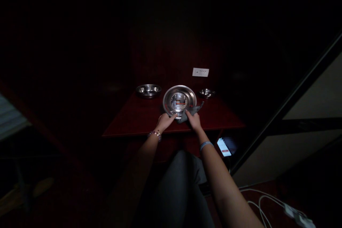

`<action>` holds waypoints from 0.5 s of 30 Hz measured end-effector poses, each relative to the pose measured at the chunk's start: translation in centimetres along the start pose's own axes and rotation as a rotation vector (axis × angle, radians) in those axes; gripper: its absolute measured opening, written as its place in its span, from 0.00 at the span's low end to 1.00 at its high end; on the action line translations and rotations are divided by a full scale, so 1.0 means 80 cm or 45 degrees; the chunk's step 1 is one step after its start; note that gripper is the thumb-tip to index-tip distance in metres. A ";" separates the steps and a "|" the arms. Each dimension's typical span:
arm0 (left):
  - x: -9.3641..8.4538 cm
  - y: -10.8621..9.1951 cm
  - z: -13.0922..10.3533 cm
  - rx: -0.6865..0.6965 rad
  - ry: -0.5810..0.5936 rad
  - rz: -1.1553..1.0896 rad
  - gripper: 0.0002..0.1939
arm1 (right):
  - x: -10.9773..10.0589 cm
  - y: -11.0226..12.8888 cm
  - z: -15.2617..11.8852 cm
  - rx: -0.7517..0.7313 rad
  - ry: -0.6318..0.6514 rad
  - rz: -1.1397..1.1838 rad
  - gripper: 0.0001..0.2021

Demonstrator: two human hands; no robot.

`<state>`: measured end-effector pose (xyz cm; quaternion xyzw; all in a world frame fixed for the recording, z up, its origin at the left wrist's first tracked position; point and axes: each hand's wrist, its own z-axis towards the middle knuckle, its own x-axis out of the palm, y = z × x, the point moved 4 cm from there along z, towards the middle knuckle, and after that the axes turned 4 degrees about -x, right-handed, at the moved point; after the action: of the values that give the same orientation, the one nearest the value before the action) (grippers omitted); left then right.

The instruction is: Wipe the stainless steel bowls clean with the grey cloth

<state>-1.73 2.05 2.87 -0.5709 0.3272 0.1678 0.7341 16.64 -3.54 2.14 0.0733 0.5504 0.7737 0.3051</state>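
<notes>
A shiny steel bowl [170,97] with a label on its inner base is tilted up toward me above the table's front part. My left hand [166,121] grips its lower left rim, thumb on the inside. At the lower right of the bowl, my right hand [193,119] is closed on a grey cloth [184,117], which lies against the rim. The fingers behind the bowl are hidden. Farther back on the dark red table [128,124] stand a wide steel bowl [149,91] at left and a smaller steel bowl [207,93] at right.
A white wall socket [200,72] sits behind the table. Below the table's right edge glows a phone [223,147]. White cables [263,196] and a power strip [299,217] lie on the floor at lower right. Much of the surroundings is dark.
</notes>
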 end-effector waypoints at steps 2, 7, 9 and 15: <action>0.001 0.000 0.000 0.007 0.005 0.001 0.23 | 0.000 -0.001 0.000 0.008 -0.004 -0.012 0.20; 0.002 0.004 0.004 0.015 -0.004 0.016 0.23 | 0.001 0.000 0.000 0.019 0.006 0.025 0.20; 0.002 0.004 0.004 0.031 -0.007 0.019 0.23 | 0.001 0.001 -0.001 0.032 0.007 0.032 0.20; 0.001 0.001 0.002 0.015 0.004 0.010 0.24 | 0.000 -0.001 0.000 0.062 -0.001 0.027 0.21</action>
<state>-1.67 2.24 2.77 -0.5656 0.3316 0.1677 0.7362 16.64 -3.56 2.09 0.0869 0.5681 0.7633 0.2951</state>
